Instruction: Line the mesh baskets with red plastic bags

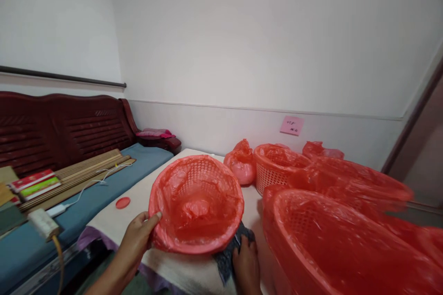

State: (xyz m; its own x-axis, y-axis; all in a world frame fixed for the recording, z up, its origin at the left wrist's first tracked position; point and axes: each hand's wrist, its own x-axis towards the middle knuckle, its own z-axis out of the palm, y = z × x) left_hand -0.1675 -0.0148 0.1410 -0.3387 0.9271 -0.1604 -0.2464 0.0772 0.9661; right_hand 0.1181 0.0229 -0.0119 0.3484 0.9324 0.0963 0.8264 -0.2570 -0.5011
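A round basket lined with a red plastic bag (196, 203) is tilted toward me above the near table edge. My left hand (137, 235) grips its left rim, thumb over the edge. Under the basket's lower right, my right hand (245, 262) is closed, pressing on a dark patterned cloth (226, 258) that lies on the table. A small red lid (122, 202) sits on the table to the left of the basket.
Several more red-bagged baskets (277, 163) crowd the right of the table (138, 193), one large one (332, 249) very near. A tied red bag (240, 162) stands behind. At left is a wooden sofa (65, 124) with a blue cushion, bamboo mat, boxes and a power strip (43, 223).
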